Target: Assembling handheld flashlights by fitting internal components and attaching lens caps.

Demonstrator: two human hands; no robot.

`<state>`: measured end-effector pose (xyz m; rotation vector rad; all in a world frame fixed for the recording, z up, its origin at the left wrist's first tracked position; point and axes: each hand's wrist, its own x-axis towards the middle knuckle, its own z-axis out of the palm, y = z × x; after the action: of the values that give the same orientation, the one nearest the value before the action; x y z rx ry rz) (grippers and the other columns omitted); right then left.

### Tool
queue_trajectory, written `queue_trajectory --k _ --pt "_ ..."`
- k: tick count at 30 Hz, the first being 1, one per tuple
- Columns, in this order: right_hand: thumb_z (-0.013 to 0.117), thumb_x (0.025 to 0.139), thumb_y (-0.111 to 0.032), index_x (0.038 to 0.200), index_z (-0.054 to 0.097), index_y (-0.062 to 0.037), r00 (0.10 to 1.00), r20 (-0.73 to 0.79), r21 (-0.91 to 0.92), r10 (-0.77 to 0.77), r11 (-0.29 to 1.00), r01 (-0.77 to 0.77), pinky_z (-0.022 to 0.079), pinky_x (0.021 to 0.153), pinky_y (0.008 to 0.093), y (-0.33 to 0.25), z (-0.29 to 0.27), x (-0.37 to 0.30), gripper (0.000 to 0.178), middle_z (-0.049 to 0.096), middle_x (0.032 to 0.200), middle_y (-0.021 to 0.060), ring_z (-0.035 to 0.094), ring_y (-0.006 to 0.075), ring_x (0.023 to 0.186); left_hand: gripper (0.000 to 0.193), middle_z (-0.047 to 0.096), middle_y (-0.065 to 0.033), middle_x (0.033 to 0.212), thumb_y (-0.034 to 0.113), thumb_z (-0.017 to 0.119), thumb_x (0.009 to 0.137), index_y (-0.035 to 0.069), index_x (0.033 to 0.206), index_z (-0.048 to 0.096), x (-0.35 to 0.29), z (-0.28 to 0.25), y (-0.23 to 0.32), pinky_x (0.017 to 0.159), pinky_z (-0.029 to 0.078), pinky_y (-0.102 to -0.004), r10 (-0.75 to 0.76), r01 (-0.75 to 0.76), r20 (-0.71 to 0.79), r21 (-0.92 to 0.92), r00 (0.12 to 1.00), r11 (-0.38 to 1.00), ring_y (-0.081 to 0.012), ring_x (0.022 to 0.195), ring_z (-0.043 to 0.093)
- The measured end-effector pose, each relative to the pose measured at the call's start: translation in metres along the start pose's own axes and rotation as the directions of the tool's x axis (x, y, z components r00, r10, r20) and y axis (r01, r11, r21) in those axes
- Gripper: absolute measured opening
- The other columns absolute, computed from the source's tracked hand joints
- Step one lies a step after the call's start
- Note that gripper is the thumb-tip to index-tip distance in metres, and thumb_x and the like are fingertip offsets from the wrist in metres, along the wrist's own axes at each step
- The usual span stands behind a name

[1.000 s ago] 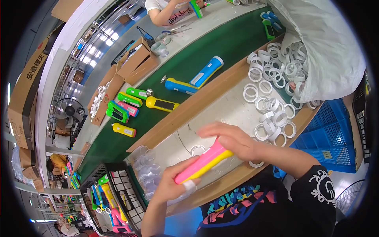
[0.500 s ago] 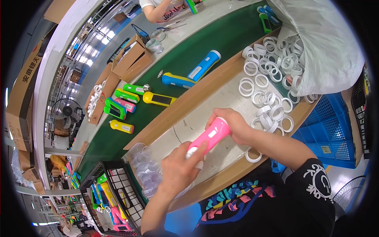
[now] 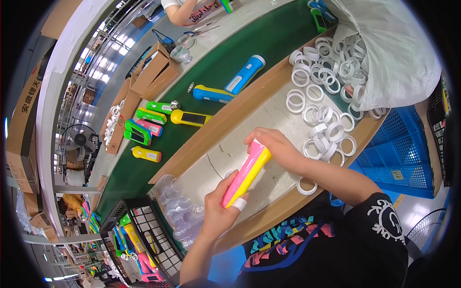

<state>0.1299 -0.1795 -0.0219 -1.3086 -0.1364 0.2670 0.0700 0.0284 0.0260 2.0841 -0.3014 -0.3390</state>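
A pink and yellow flashlight [image 3: 247, 173] lies slantwise between my two hands above the cardboard tray [image 3: 240, 137]. My left hand [image 3: 216, 211] is closed round its lower, narrower end. A small white band [image 3: 239, 204] shows at those fingers; whether it is worn or held I cannot tell. At the upper, wider end, my right hand [image 3: 281, 151] grips the head, where a white rim shows. White plastic rings [image 3: 329, 137] lie heaped in the tray to the right of my right hand. Clear round plastic pieces [image 3: 180, 209] are stacked at the tray's left end, near my left hand.
Several coloured flashlights, among them a blue one [image 3: 245, 74], lie on the green belt [image 3: 182, 89] beyond the tray. A white sack [image 3: 391, 53] spills rings at the right. A black crate [image 3: 158, 237] of flashlights stands lower left, a blue crate [image 3: 398, 153] right. A co-worker's arm [image 3: 182, 12] shows at the top.
The flashlight has turned about its length, so its yellow side now shows beside the pink. My right hand has shifted slightly left over the head end. The view has moved a little.
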Motion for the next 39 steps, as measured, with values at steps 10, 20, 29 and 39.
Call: queue_trajectory --k 10,20,29,39 --pt "0.046 0.096 -0.034 0.127 0.043 -0.003 0.992 0.085 0.549 0.089 0.827 -0.121 0.043 0.093 0.0368 -0.01 0.009 -0.018 0.044 0.054 0.117 0.0139 0.052 0.0239 0.111 0.056 0.059 -0.0194 0.112 0.039 0.055 0.083 0.004 0.126 0.046 -0.022 0.047 -0.031 0.075 0.052 -0.04 -0.126 0.538 0.551 -0.834 0.825 -0.122 -0.0314 0.093 0.061" --pt "0.054 0.092 -0.026 0.114 0.046 -0.0071 0.997 0.038 0.678 0.071 0.731 -0.078 0.049 0.083 0.0356 -0.018 0.019 -0.026 0.03 0.058 0.102 0.0133 0.058 0.0234 0.1 0.058 0.056 -0.0141 0.094 0.027 0.066 0.081 0.006 0.127 0.036 -0.019 0.057 -0.017 0.061 0.05 -0.0303 -0.023 0.455 0.458 -0.876 0.889 0.161 -0.0203 0.071 0.059" --pt "0.062 0.082 -0.026 0.089 0.045 -0.01 0.984 0.068 0.754 -0.162 0.655 0.056 0.049 0.084 0.0394 -0.013 0.027 -0.039 0.025 0.057 0.096 0.016 0.06 0.0289 0.096 0.037 0.055 -0.0103 0.082 0.013 0.066 0.081 0.002 0.111 0.048 -0.038 0.084 0.003 0.051 0.046 -0.027 0.004 0.364 0.375 -0.901 0.927 0.238 -0.0173 0.061 0.056" --pt "0.063 0.082 -0.031 0.086 0.049 -0.0147 0.861 0.15 0.949 -0.485 0.315 0.012 0.046 0.089 0.0447 0.014 0.032 -0.043 0.022 0.052 0.099 0.0204 0.057 0.0375 0.1 0.068 0.048 -0.0102 0.076 0.028 0.07 0.078 0.004 0.131 0.034 -0.051 0.089 0.005 0.042 0.042 -0.0254 0.206 0.523 0.512 -0.852 0.834 0.002 -0.0158 0.052 0.048"
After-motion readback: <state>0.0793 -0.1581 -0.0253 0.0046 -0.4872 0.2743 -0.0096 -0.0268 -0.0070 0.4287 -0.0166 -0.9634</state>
